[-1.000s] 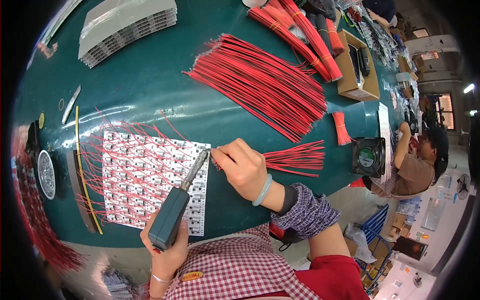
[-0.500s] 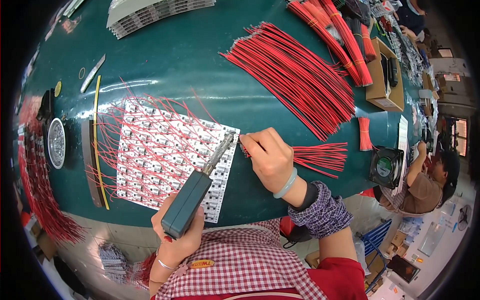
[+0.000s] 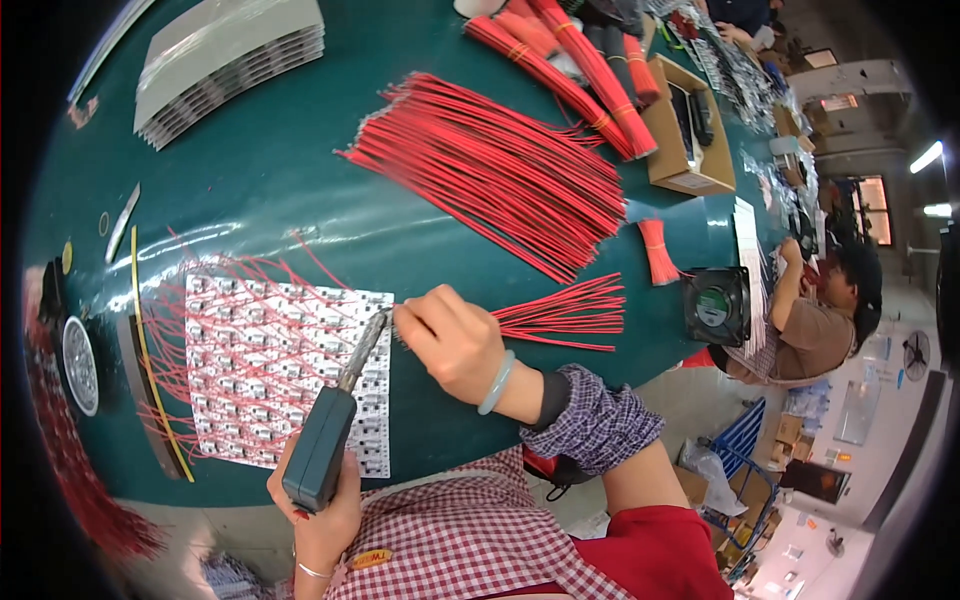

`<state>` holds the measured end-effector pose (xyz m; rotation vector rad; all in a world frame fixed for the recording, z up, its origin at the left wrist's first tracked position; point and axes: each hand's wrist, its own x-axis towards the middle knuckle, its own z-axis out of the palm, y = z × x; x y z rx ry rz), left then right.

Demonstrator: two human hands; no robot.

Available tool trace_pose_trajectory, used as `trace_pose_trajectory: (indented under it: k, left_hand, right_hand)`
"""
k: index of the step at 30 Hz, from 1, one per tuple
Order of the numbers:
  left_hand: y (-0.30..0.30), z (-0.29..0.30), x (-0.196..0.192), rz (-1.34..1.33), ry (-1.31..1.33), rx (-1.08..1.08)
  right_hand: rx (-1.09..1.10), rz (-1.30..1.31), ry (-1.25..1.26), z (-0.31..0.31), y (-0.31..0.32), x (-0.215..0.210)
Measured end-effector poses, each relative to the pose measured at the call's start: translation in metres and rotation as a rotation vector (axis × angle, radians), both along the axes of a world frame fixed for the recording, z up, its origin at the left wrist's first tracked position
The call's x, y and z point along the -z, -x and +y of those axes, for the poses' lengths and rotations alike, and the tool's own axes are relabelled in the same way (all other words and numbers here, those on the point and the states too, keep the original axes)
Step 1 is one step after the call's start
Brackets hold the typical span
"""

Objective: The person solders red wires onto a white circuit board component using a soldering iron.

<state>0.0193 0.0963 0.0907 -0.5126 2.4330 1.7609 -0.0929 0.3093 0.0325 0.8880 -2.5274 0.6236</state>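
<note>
Now lower — soldering iron (image 3: 335, 430) tip at panel (image 3: 285, 365) edge

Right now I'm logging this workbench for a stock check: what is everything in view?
Circuit board panel: one, white, table's near left, red wires attached.
Soldering iron: one, dark teal handle, tip at panel's right edge.
Loose wire pile: one, red, table centre.
Small wire bunch: one, red, right of hand.
Bundled wires: several, red, far side.
Cardboard box: one, brown, far right.
Fan: one, black, right edge.
Stacked panels: one stack, grey, far left.
Table: one, green.
Co-worker: one, seated right.
Left hand: grips iron.
Right hand: pinches wire at tip.
</note>
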Motion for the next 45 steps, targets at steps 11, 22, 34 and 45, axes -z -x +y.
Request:
trace_pose_trajectory:
  k: [11, 22, 34, 45]
  left_hand:
    - [0.0, -0.004, 0.003, 0.076, 0.097, 0.098]
    - [-0.005, -0.011, -0.003, 0.097, 0.076, 0.15]
    - [-0.014, -0.019, -0.001, 0.148, 0.111, 0.136]
    - [-0.026, -0.021, 0.002, 0.101, 0.079, 0.12]
  right_hand:
    - [0.014, -0.006, -0.024, 0.003, 0.0, -0.007]
    - [0.023, -0.014, 0.021, -0.002, 0.0, -0.001]
    - [0.053, -0.053, 0.123, 0.007, -0.017, -0.011]
    - [0.044, -0.122, 0.063, 0.002, -0.024, -0.004]
